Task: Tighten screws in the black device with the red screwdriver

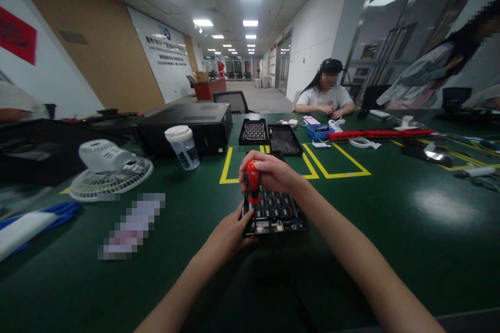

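A screwdriver (253,179) with a red and black handle stands nearly upright in my right hand (275,169), whose fingers are wrapped round the handle. Its shaft points down at the near left corner of an open black case (279,205). Inside that case are rows of dark round shapes, and small metallic parts lie along its near edge. My left hand (233,228) grips the case at its left side, with fingertips close to the screwdriver's shaft. The exact spot where the tip meets the case is too small to make out.
Behind the case lie a similar black tray (253,131) with round cells and a black lid (285,139). On the left stand a cup (183,148), a white fan (111,171) and a large black box (187,119). A person (326,91) sits across the table.
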`<state>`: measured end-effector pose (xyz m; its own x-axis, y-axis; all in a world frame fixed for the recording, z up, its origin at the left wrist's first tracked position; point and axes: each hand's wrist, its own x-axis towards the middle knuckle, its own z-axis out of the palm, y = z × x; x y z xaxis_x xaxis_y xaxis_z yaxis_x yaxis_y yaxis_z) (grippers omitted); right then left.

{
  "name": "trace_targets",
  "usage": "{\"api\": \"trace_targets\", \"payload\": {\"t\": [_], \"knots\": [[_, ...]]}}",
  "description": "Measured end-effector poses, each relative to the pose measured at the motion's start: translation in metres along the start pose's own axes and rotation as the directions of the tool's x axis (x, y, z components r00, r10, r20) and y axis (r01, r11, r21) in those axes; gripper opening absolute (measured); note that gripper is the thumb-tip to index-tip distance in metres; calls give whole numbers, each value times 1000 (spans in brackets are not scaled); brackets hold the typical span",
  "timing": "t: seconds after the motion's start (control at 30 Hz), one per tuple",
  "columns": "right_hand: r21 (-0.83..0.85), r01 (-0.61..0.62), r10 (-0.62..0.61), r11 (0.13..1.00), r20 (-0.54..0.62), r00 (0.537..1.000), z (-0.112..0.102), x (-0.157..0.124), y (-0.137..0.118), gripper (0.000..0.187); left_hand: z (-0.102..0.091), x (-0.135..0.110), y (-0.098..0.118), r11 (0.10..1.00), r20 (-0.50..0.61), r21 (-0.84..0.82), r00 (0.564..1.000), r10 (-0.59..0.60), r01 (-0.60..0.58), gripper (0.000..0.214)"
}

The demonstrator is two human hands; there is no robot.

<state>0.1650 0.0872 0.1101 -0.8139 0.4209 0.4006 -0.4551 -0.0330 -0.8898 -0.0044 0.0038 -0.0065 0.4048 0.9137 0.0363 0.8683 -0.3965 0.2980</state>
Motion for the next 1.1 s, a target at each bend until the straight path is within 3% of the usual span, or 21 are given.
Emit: {"api": "trace_targets", "payload": {"t": [0.57, 0.77, 1.1], "knots": [[-154, -51, 41, 987, -68, 997, 0, -8, -18, 31, 1, 0, -3, 1000, -8, -11, 1000, 20, -20, 68], [-254, 4, -25, 967, -78, 997, 1, -6, -18, 25, 0, 0, -1, 1000, 7, 7, 1000, 9, -9, 68], [-518, 7, -116, 856, -180, 977, 12, -7, -24, 25, -2, -1, 1, 1000, 13, 15, 1000, 12, -12, 70]]}}
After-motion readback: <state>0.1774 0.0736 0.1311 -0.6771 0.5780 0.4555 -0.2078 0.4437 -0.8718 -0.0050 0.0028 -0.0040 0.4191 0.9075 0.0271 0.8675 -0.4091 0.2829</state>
